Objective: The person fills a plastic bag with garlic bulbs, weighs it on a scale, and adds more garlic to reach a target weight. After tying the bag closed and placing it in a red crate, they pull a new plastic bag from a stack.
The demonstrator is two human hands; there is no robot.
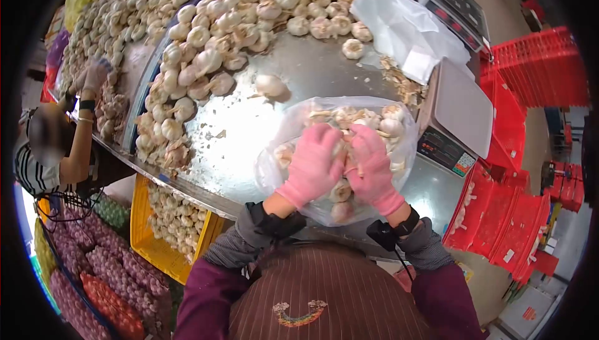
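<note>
Both of my hands, in pink gloves, are close together over an open clear plastic bag on the metal table. Several garlic bulbs with dry stems lie in the bag. My left hand is closed, its fingers curled down on the garlic. Beside it, my right hand is also closed, thumb facing the left one. A garlic bulb shows partly in the gap between them; the fingers cover most of it. Other bulbs show below the hands, near the bag's front edge.
A large heap of garlic covers the table's back left; one bulb lies apart. To the right stand a digital scale, white plastic bags and red crates. A yellow crate stands below; a co-worker's hand touches garlic at left.
</note>
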